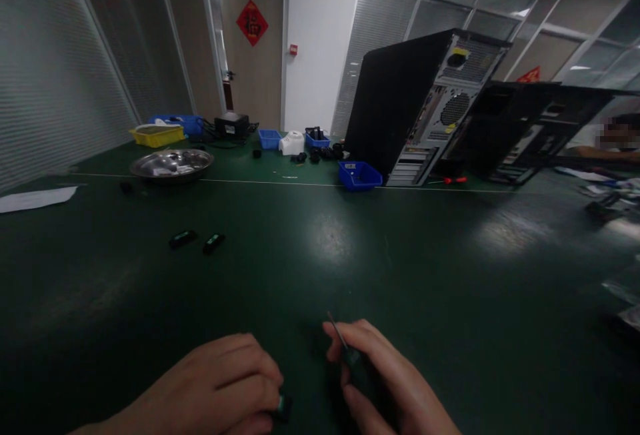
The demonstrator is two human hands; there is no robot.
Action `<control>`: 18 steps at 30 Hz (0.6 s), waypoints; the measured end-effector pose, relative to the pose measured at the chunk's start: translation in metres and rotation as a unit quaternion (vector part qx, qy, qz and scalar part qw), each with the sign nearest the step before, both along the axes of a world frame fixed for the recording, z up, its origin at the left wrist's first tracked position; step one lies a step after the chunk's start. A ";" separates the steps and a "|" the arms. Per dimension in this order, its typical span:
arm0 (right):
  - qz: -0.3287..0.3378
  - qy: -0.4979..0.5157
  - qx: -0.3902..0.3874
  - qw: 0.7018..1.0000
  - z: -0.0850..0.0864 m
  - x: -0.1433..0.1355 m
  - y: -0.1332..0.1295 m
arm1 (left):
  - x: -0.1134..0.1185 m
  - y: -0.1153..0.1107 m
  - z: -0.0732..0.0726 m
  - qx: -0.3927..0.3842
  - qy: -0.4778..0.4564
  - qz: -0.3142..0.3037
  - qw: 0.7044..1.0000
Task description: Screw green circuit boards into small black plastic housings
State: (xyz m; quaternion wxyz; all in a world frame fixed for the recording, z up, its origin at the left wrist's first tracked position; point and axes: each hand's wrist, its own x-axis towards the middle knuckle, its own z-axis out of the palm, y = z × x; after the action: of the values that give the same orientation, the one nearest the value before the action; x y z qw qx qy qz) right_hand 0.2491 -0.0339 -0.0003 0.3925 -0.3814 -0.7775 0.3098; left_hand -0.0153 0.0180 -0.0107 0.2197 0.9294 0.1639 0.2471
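At the bottom of the view, my left hand (220, 381) is closed around a small black part (284, 407) with a bit of green on it; my fingers cover most of it. My right hand (385, 375) grips a small screwdriver (338, 331), its thin metal shaft pointing up and to the left and its dark handle partly hidden in my palm. The two hands are apart, low over the green tabletop. Farther off to the left lie two small black parts with green faces, one part (183, 239) beside the other part (214, 243).
A metal bowl (171, 165) with small items stands at the back left, near a yellow tray (157, 136). A blue bin (360, 176) sits before a black computer tower (400, 101). A red-handled screwdriver (455, 180) lies beyond. Another person (617, 138) sits at far right.
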 end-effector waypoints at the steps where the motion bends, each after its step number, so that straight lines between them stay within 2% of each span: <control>1: 0.000 -0.002 -0.002 1.000 0.000 0.000 0.000 | 0.000 -0.001 0.002 -0.002 0.013 0.014 1.000; 6: -0.019 -0.010 -0.031 0.999 -0.002 0.004 -0.002 | -0.003 -0.007 0.009 -0.013 0.054 0.056 0.997; 11: -0.023 -0.004 -0.021 1.000 -0.001 0.005 -0.004 | -0.003 -0.010 0.009 -0.033 0.055 0.055 0.996; 18: -0.024 -0.001 -0.011 1.000 0.005 0.002 -0.003 | 0.003 -0.009 0.017 -0.033 0.052 0.052 0.997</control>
State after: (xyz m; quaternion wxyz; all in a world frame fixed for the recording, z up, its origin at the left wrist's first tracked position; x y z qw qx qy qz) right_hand 0.2513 -0.0371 0.0047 0.3949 -0.4044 -0.7652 0.3081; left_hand -0.0125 0.0088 0.0064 0.2283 0.9232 0.2316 0.2045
